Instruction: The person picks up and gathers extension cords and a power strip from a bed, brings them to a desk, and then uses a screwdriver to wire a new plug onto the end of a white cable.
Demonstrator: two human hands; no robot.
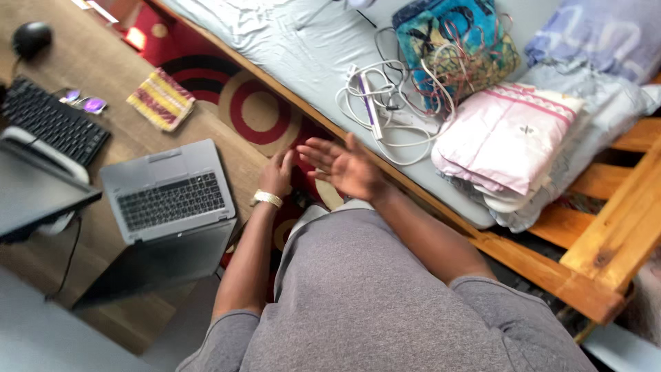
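My left hand point(277, 173), with a pale bracelet on its wrist, hangs down near the right edge of the wooden desk point(103, 76), close to the open grey laptop point(167, 191). It holds nothing that I can see. My right hand point(344, 165) is raised palm up with fingers spread, empty, over the wooden edge of the bed point(441, 210). A tangle of white cables point(385, 110) lies on the pale sheet just beyond it. I wear a grey shirt.
Folded pink and white cloths point(506, 138) and a colourful bag with wires point(458, 48) lie on the bed. A black keyboard point(51, 120), mouse point(31, 38), woven striped pad point(162, 98) and dark monitor point(34, 193) sit on the desk. A red patterned rug point(255, 110) covers the floor.
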